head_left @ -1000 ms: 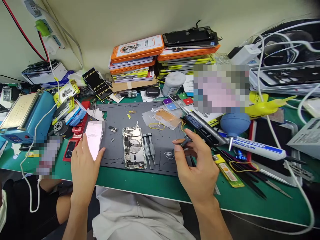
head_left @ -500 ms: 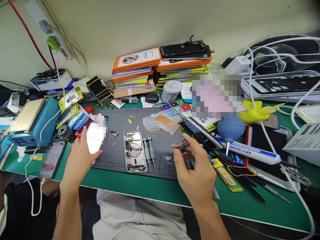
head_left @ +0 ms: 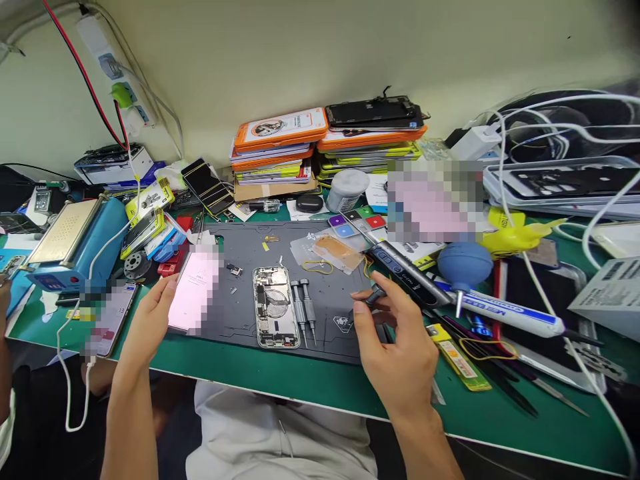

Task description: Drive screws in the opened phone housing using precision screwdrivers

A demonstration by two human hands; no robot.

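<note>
While the opened phone (head_left: 276,317) lies near the front of the dark mat (head_left: 330,340), the mat's near edge runs just in front of it, with a bare strip of green surface (head_left: 320,383) between that edge and the surface's own front edge. To the right of the opened phone, past the two screwdrivers (head_left: 310,310) just beside it, bare mat leaves some room; to its left is another open stretch, with a small dark part (head_left: 234,269) toward its back. Farther right of the opened phone, the blue air blower (head_left: 465,263) and the yellow-green packet (head_left: 463,360) crowd the surface.

Left of the opened phone, apart from it, is the lit phone (head_left: 189,293), its screen partly pixelated. The left hand (head_left: 150,317) touches the lit phone's left edge with its fingers; whether it is closed on that edge, I cannot tell. On the opposite side of the opened phone, the right hand (head_left: 400,327) grips a dark tool (head_left: 376,293) between thumb and fingers, above the mat.

Half a second ago the left thumb reached the lit phone's right edge; now the hand is at the left edge only, and the screen shows pinkish rather than white. The right hand's grip is unchanged.
</note>
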